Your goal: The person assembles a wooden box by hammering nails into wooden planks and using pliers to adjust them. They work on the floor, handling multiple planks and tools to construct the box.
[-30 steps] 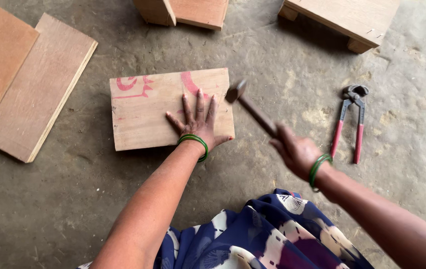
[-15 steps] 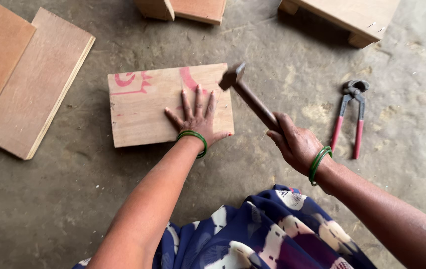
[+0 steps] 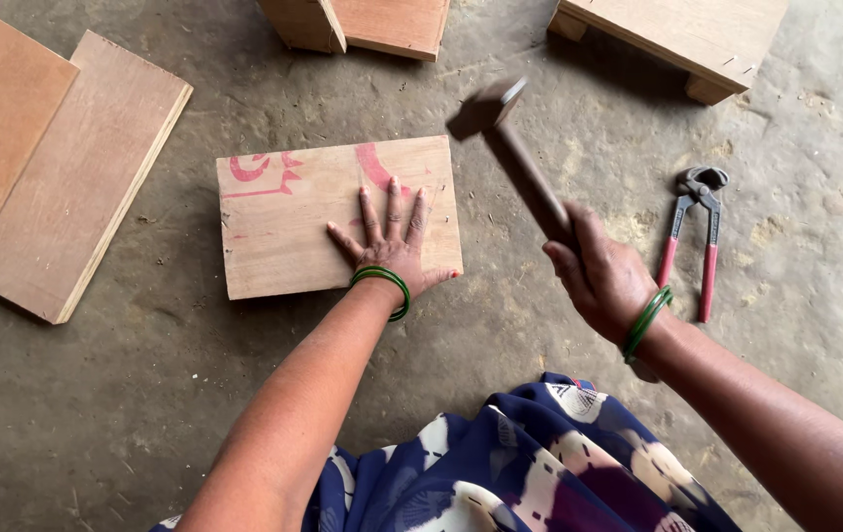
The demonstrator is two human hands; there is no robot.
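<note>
A rectangular wooden board (image 3: 283, 222) with red painted marks lies flat on the concrete floor. My left hand (image 3: 394, 241) rests palm down on its right part, fingers spread, a green bangle at the wrist. My right hand (image 3: 604, 276), also wearing a green bangle, grips the wooden handle of a hammer (image 3: 518, 158). The hammer's metal head is raised above the floor, just past the board's upper right corner.
Red-handled pincers (image 3: 692, 236) lie on the floor to the right. Two plywood panels (image 3: 71, 177) lie at the left. A wooden box (image 3: 362, 22) and a low wooden stool (image 3: 682, 34) stand at the top. Blue patterned cloth (image 3: 539, 473) covers my lap.
The hammer has swung upward, from low beside the board's right edge to raised above its upper right corner. My left hand has stayed flat on the board.
</note>
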